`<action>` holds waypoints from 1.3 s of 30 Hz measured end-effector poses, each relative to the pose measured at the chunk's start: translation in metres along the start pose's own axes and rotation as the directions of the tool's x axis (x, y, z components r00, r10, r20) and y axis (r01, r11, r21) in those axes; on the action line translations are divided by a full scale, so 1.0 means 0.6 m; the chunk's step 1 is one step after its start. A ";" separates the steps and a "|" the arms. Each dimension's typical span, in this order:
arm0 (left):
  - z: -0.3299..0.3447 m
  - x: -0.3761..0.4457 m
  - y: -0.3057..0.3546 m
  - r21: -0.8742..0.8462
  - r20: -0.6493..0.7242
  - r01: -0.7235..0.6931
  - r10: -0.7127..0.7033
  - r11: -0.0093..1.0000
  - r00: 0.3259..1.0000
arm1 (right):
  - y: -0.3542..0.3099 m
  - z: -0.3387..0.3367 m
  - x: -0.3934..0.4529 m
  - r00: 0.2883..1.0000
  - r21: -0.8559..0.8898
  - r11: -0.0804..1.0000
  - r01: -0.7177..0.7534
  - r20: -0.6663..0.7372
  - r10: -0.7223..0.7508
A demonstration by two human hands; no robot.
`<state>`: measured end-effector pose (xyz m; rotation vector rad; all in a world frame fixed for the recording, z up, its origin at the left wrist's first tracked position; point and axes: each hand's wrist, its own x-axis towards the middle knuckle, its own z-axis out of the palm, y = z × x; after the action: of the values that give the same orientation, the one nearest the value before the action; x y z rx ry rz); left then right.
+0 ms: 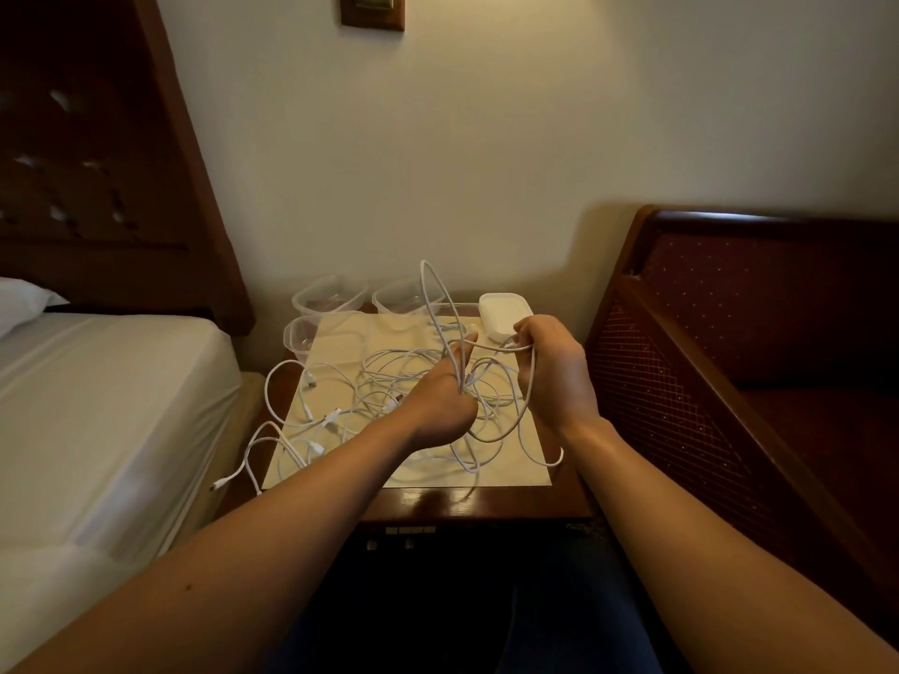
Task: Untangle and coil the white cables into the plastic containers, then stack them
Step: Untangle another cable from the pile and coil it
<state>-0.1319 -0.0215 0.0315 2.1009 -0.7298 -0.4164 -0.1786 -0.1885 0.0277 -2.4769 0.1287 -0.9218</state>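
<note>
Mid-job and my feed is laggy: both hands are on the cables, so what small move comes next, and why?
Probably draw the hands apart to pull one strand free. The left hand and right hand each pinch white cables, a loop stands up between them, and the rest is still knotted on the mat. The containers look empty, so coiling seems premature.

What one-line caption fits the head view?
Both hands, left hand and right hand, hold loops of tangled white cables above a bedside table, clear containers behind.
</note>
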 end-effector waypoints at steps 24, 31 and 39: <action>-0.029 0.012 -0.043 0.366 -0.105 -0.012 0.054 0.930 0.993 | 0.025 -0.024 0.031 0.978 -0.041 0.994 -0.101 -0.189 0.092; -0.022 0.025 -0.001 -0.023 -0.198 -0.084 0.078 0.996 0.977 | -0.028 -0.048 0.074 0.975 0.154 0.988 0.006 -0.222 0.029; -0.068 0.042 0.011 -0.436 -0.431 -0.055 -0.155 0.898 0.889 | 0.024 -0.052 0.058 0.938 -0.132 0.947 -0.292 0.155 0.311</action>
<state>-0.0931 -0.0149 0.0597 1.6924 -0.2655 -0.0850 -0.1703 -0.2226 0.0618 -2.5269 0.4964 -0.5800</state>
